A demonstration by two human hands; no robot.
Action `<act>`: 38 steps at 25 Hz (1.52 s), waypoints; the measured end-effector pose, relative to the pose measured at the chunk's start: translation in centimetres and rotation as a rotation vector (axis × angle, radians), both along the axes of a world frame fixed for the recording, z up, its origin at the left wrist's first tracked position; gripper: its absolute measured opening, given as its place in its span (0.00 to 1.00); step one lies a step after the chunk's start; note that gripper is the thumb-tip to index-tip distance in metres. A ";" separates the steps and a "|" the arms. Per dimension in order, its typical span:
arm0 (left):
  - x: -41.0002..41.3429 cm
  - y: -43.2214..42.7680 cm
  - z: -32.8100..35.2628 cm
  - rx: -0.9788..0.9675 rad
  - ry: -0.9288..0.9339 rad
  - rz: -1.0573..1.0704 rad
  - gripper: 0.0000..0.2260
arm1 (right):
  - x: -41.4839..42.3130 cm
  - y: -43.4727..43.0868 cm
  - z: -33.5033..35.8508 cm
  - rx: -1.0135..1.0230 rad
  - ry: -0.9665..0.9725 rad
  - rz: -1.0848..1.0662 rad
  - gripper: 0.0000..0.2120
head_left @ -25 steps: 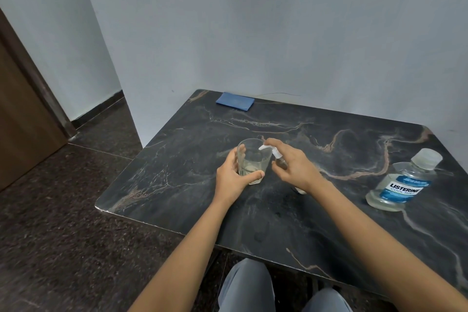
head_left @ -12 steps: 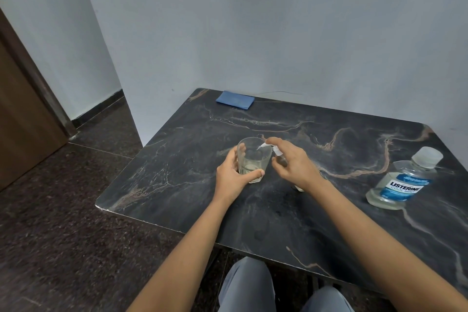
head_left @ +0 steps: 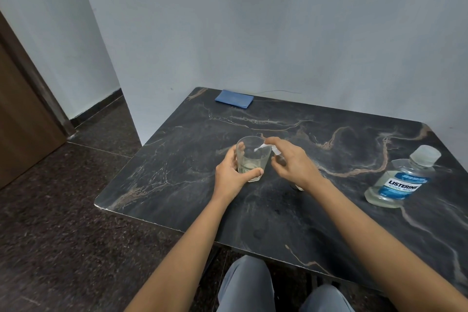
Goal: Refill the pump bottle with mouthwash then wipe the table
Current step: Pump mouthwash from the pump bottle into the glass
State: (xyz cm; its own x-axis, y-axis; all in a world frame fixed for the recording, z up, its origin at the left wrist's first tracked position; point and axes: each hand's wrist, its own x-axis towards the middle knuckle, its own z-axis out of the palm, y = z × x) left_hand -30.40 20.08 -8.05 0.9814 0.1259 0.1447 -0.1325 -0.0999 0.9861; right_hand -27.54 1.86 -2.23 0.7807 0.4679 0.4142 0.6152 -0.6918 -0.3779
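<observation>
My left hand (head_left: 231, 176) grips a clear glass (head_left: 252, 159) standing on the dark marble table (head_left: 278, 215); a little pale liquid lies in its bottom. My right hand (head_left: 295, 164) covers a small pump bottle, fingers pressed on its white pump head (head_left: 266, 147), whose nozzle points over the glass rim. Most of the pump bottle is hidden under the hand; only its base (head_left: 298, 187) shows. A capped Listerine mouthwash bottle (head_left: 402, 180) with a blue label stands at the right, apart from both hands. A folded blue cloth (head_left: 234, 99) lies at the far left corner by the wall.
The table's front edge (head_left: 162, 223) runs just above my knees (head_left: 247, 284). White walls close the far side. A brown door (head_left: 22, 119) and dark tiled floor (head_left: 55, 223) lie to the left.
Both hands stay on the glass and pump bottle. The pump nozzle has shifted slightly, now reaching a little further over the glass rim.
</observation>
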 end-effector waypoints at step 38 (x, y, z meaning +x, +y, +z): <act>1.5 -0.2 1.0 0.018 0.015 0.004 0.33 | 0.8 -2.4 2.6 0.246 0.132 -0.159 0.31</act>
State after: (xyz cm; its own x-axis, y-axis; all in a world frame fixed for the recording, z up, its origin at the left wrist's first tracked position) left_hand -28.89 19.83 -7.01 0.9831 0.1271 0.1321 -0.1172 -0.1184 0.9860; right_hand -26.72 -0.58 0.38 0.8905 0.2342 0.3901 0.4413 -0.6530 -0.6155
